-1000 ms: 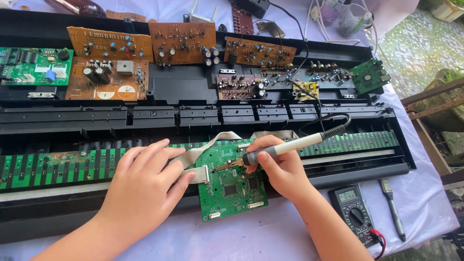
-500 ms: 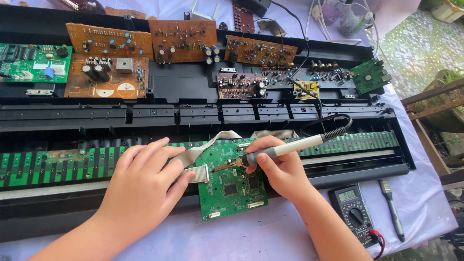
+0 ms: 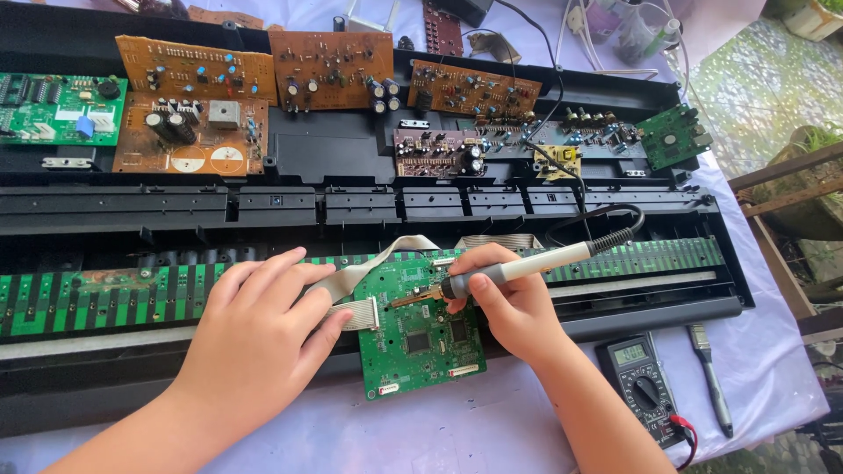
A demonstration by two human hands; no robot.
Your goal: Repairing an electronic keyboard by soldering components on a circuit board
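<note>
Two hands | left hand (image 3: 259, 338) flat, pinning ribbon cable (image 3: 356, 298) beside green board (image 3: 421, 329) | right hand (image 3: 509, 303) clamped on soldering iron (image 3: 518, 268) | risk: tip slipping, scorching cable.

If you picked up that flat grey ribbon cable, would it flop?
Probably floppy: the grey ribbon cable already curves in a loose arch above the green circuit board. It looks thin, so likely light. Its end connector by the left hand seems stiffer.
</note>
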